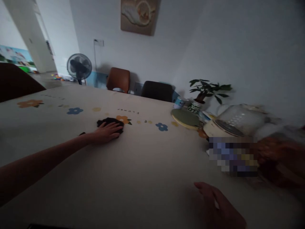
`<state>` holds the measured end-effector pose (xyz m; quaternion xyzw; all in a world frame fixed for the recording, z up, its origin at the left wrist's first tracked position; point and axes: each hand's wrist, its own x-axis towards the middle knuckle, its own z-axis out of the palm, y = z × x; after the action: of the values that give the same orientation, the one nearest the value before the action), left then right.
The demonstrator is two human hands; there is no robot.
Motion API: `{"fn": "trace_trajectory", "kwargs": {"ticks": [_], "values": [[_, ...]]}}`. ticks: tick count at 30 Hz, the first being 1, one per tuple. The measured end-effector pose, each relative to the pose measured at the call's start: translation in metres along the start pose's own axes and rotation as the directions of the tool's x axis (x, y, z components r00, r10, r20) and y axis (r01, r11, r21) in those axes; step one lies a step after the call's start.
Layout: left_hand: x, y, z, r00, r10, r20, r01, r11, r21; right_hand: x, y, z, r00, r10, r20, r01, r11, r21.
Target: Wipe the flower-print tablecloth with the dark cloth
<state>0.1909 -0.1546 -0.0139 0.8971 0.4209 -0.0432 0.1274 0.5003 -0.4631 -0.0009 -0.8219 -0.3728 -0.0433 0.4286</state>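
Observation:
My left hand (106, 133) lies palm down with its fingers spread over a bunched black cloth (105, 121), pressing it on the tabletop. The cloth shows beyond the fingers, beside an orange printed flower (122, 119). Whether any fold is caught under the palm is hidden. Near the front right, my right hand (220, 206) rests low over the table, dim and slightly blurred. Its fingers are loosely bent and apart, and I see nothing in them. Under both hands is the pale tablecloth (147, 162), with flowers and lettering.
At the right stand a round green-topped pad (186, 118), a potted plant (199, 103), a cream pot with a dark lid (224, 128) and plastic bags (247, 116). Behind the table are a brown chair (119, 79), a black chair (157, 90) and a fan (79, 66).

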Motion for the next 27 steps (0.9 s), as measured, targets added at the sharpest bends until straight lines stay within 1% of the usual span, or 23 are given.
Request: {"fn": "trace_trajectory", "kwargs": {"ticks": [2, 3, 5, 7, 10, 13, 15, 18, 19, 21, 24, 25, 27], "values": [[0.021, 0.048, 0.005, 0.992, 0.122, 0.022, -0.122, 0.993, -0.004, -0.001, -0.004, -0.001, 0.999, 0.03, -0.018, -0.029, 0.998, 0.063], [0.03, 0.071, 0.007, 0.984, 0.173, 0.028, -0.173, 0.985, -0.004, -0.002, -0.004, -0.001, 0.999, 0.027, -0.026, -0.024, 0.996, 0.086], [0.047, 0.115, 0.01, 0.965, 0.26, 0.033, -0.26, 0.966, -0.004, -0.003, -0.004, -0.002, 1.0, -0.004, -0.029, 0.008, 0.992, 0.128], [0.064, 0.154, 0.012, 0.945, 0.325, 0.044, -0.324, 0.946, -0.015, -0.004, -0.001, -0.003, 0.999, -0.042, -0.02, 0.045, 0.985, 0.166], [0.091, 0.202, 0.014, 0.911, 0.409, 0.054, -0.406, 0.912, -0.055, -0.003, 0.005, -0.002, 0.993, -0.122, -0.005, 0.12, 0.97, 0.211], [0.12, 0.245, 0.017, 0.893, 0.45, 0.018, -0.447, 0.89, -0.086, -0.002, 0.012, -0.001, 0.974, -0.226, -0.009, 0.222, 0.948, 0.23], [0.138, 0.27, 0.021, 0.882, 0.471, 0.002, -0.468, 0.879, -0.092, 0.0, 0.015, 0.001, 0.962, -0.272, -0.009, 0.268, 0.937, 0.223], [0.164, 0.302, 0.024, 0.855, 0.519, 0.01, -0.516, 0.852, -0.082, 0.001, 0.018, 0.002, 0.949, -0.316, -0.005, 0.31, 0.926, 0.216], [0.171, 0.309, 0.025, 0.853, 0.522, 0.011, -0.519, 0.851, -0.079, 0.002, 0.019, 0.003, 0.943, -0.333, -0.01, 0.327, 0.92, 0.217], [0.185, 0.321, 0.025, 0.872, 0.49, 0.0, -0.489, 0.869, -0.074, 0.003, 0.021, 0.004, 0.929, -0.367, -0.036, 0.366, 0.905, 0.217], [0.199, 0.33, 0.022, 0.907, 0.42, -0.027, -0.42, 0.904, -0.073, 0.004, 0.023, 0.006, 0.925, -0.374, -0.074, 0.381, 0.901, 0.209], [0.201, 0.332, 0.021, 0.909, 0.416, -0.026, -0.417, 0.906, -0.073, 0.004, 0.023, 0.006, 0.926, -0.368, -0.085, 0.378, 0.902, 0.209], [0.199, 0.332, 0.02, 0.892, 0.452, -0.002, -0.451, 0.89, -0.07, 0.004, 0.022, 0.005, 0.932, -0.351, -0.094, 0.364, 0.907, 0.213]]}}
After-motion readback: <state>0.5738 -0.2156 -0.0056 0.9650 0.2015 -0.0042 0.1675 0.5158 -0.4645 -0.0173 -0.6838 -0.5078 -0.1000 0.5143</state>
